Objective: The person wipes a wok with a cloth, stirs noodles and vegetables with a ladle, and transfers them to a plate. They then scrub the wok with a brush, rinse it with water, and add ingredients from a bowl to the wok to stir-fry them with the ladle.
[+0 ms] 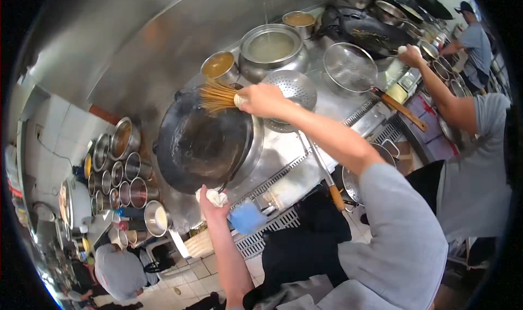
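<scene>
My right hand (260, 99) is closed around the bound end of a bamboo brush (219, 96), whose bristles spread over the upper right rim of a large black wok (204, 138). Some dark liquid shows wet in the bottom of the wok. At the wok's near edge, my left hand (211, 204) grips a white cloth (217, 198) against the handle. A perforated ladle (291, 89) lies beside my right hand, close to a small pot of orange-brown liquid (219, 66). Just below the wok is a blue cloth (247, 218).
A large pot (271, 47) stands behind the ladle, and a wire strainer (350, 66) lies right of it. Several metal containers (124, 139) line the left side. A co-worker (471, 130) tends another wok (370, 33) at right; other people stand farther off.
</scene>
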Demonstrator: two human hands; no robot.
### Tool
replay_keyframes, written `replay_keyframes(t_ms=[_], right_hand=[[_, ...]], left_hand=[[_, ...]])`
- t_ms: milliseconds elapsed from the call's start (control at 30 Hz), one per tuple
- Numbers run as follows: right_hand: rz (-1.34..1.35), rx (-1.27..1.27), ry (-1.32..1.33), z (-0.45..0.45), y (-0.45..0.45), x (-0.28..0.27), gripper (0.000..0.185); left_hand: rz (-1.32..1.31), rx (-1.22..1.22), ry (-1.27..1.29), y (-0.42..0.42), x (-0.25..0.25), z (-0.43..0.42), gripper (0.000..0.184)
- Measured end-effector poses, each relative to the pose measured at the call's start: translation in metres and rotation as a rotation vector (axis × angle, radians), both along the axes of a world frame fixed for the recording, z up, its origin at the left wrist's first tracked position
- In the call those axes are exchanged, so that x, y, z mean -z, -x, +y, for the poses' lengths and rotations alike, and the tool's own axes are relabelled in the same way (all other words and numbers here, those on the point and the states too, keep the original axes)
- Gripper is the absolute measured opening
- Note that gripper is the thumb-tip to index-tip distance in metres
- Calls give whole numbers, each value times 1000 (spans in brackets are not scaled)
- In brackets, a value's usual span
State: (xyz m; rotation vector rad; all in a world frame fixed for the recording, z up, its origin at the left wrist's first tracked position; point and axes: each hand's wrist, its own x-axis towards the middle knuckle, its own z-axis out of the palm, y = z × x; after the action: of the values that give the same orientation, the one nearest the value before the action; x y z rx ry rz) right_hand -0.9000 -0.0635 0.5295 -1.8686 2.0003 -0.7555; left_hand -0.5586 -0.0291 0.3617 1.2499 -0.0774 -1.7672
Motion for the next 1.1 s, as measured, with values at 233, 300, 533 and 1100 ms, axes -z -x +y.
replay_keyframes(t_ms=[233,300,533,1100], right_hand=[[-619,138,19,107,-12,102,52],[-670,218,165,137,-18,93,53],[-501,334,-12,213,-7,92,45],[350,170,-360,134,-33,87,21]], left_hand=[[14,14,176,-20,18,9,4],[-27,-5,205,-21,3,27,2],[-301,-15,263,-66,-29,45,6],[-848,55,769,-66,-119,27,37]])
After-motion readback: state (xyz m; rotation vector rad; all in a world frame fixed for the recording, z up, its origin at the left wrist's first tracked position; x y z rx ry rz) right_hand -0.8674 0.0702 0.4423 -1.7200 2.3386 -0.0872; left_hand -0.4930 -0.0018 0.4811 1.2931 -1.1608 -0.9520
